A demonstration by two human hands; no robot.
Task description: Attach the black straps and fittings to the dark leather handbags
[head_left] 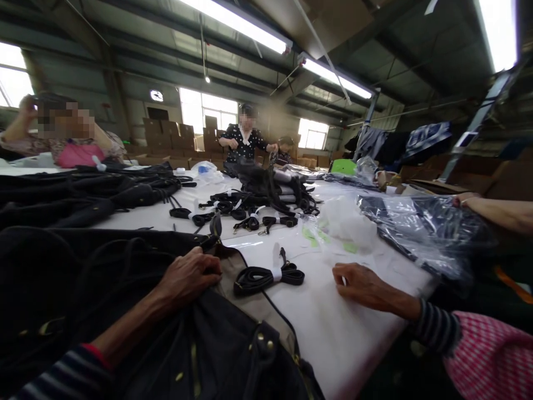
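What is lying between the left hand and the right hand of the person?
In the head view, a bundled black strap with a white band lies between the left hand and the right hand, then white tabletop.

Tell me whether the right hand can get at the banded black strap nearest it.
Probably yes: the right hand is just to one side of the banded black strap, and only white tabletop shows between them.
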